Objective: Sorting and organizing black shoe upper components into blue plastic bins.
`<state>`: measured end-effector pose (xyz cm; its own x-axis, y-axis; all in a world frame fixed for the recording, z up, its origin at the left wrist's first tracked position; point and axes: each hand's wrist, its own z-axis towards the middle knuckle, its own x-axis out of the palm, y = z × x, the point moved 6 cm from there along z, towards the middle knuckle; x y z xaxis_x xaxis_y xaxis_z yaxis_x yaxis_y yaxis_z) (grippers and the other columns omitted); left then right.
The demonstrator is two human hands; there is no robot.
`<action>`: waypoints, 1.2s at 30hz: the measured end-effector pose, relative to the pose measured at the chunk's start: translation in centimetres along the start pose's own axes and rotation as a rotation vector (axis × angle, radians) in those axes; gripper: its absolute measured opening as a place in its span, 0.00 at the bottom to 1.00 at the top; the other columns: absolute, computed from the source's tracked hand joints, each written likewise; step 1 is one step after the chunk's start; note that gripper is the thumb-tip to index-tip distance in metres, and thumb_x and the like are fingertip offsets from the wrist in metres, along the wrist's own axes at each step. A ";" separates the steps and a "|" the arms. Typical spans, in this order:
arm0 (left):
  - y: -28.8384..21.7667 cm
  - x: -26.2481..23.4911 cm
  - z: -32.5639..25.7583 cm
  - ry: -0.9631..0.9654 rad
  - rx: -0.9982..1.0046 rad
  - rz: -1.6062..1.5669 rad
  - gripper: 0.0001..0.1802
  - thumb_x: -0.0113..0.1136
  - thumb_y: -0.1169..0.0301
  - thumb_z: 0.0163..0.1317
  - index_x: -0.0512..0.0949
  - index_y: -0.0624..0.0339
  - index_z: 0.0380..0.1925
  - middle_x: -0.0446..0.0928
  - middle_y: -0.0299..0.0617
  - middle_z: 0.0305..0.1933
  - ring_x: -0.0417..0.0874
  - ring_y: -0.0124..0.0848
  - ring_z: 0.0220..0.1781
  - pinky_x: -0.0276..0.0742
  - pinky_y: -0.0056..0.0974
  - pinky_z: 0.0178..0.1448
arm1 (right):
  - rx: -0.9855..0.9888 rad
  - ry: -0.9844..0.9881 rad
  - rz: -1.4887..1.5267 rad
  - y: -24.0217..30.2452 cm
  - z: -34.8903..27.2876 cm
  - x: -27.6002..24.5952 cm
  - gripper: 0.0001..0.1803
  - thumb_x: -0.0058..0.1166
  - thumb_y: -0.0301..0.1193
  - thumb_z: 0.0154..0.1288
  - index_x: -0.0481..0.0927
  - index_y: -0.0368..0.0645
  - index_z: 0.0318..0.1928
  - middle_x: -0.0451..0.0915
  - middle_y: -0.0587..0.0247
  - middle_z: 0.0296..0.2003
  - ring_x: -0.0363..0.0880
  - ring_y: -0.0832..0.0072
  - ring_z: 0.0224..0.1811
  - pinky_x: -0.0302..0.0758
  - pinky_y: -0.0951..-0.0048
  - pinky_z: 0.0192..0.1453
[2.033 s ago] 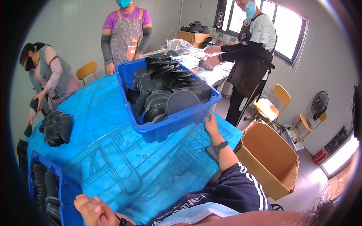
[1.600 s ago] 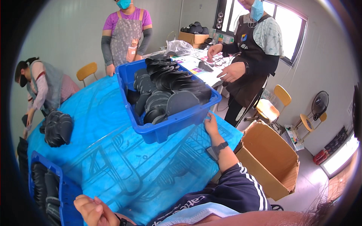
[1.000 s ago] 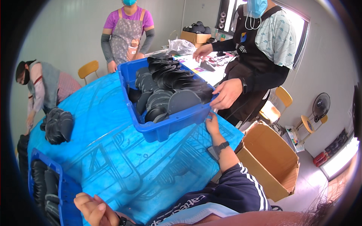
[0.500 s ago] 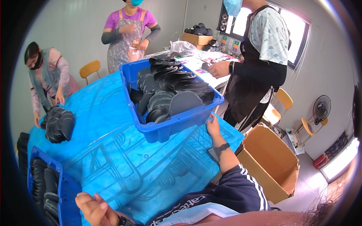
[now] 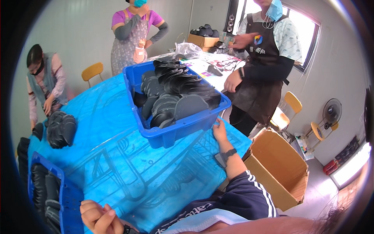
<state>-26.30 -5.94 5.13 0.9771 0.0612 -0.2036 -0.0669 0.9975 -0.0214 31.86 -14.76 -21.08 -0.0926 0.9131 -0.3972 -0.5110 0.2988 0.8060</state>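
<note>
While the right hand point(image 5: 219, 130) reaches forward across the blue-covered table point(image 5: 117, 156), its fingers rest against the near right corner of the blue bin point(image 5: 183, 128), touching the wall rather than wrapped around it, so it has no real hold on the bin. That bin sits straight ahead of this hand, packed with dark shoe soles point(image 5: 175, 93), its long axis running away from the person toward the far side of the table. Loosely curled and empty, the left hand point(image 5: 98, 216) lies well apart at the near edge, so the right is plainly nearer.
</note>
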 end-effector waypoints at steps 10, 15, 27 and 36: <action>0.4 -0.2 -0.1 0.055 0.039 0.006 0.18 0.53 0.87 0.47 0.73 0.52 0.36 0.60 0.36 0.26 0.60 0.30 0.24 0.56 0.35 0.28 | 0.039 0.034 0.072 2.3 -0.7 0.4 0.24 0.44 0.22 0.55 0.64 0.35 0.55 0.72 0.54 0.49 0.75 0.72 0.39 0.71 0.74 0.46; -0.1 -0.1 0.0 0.111 0.064 0.001 0.19 0.54 0.87 0.46 0.74 0.51 0.36 0.61 0.36 0.26 0.60 0.30 0.25 0.56 0.36 0.28 | 0.037 0.030 0.106 2.3 -0.9 0.1 0.25 0.46 0.22 0.54 0.63 0.34 0.56 0.70 0.53 0.50 0.75 0.71 0.39 0.72 0.73 0.46; 0.2 -0.1 -0.1 0.119 0.087 0.024 0.16 0.56 0.88 0.45 0.76 0.52 0.30 0.60 0.35 0.25 0.61 0.31 0.25 0.56 0.36 0.28 | 0.011 0.023 0.110 2.3 -0.6 0.7 0.26 0.47 0.21 0.53 0.64 0.34 0.55 0.69 0.51 0.51 0.76 0.70 0.38 0.73 0.73 0.44; -0.5 0.1 0.4 0.113 0.043 0.018 0.16 0.57 0.88 0.45 0.75 0.53 0.30 0.61 0.36 0.25 0.61 0.31 0.25 0.56 0.36 0.28 | -0.025 0.012 0.039 0.0 0.3 0.4 0.25 0.45 0.20 0.54 0.64 0.34 0.55 0.71 0.53 0.49 0.74 0.72 0.38 0.71 0.75 0.44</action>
<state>-26.13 -6.42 5.50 0.9466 0.0769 -0.3131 -0.0728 0.9970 0.0248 32.03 -14.36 -21.09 -0.1225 0.9204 -0.3713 -0.5281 0.2563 0.8096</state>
